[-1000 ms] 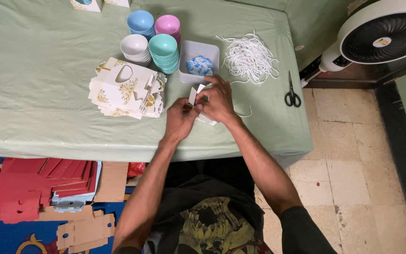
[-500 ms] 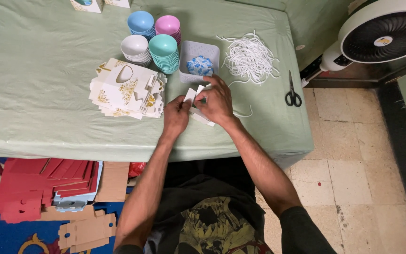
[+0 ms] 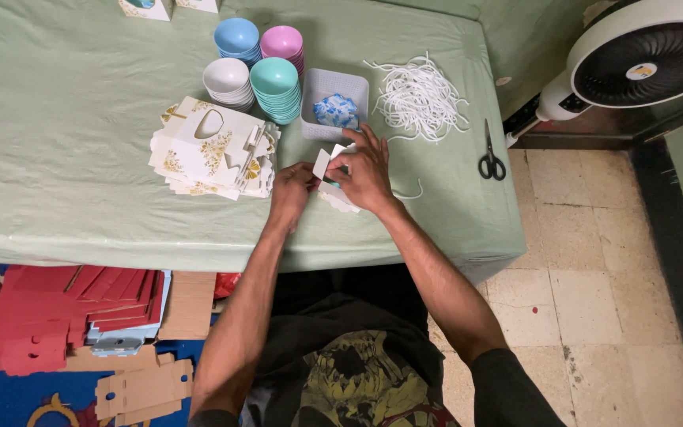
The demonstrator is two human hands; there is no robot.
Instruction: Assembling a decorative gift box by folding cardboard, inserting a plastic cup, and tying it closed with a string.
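Since the earlier frame your hands have barely shifted on the green table (image 3: pixel 57 158). Your left hand (image 3: pixel 292 188) pinches the white card box blank (image 3: pixel 327 170), fingers closed on its edge. Your right hand (image 3: pixel 367 172) presses over it, fingers curled. It lies just beside the stack of flat blanks (image 3: pixel 211 150), below the grey basket (image 3: pixel 333 87).

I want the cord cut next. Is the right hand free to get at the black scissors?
Probably not yet: the right hand holds the white card piece. The scissors lie unobstructed just to its right.
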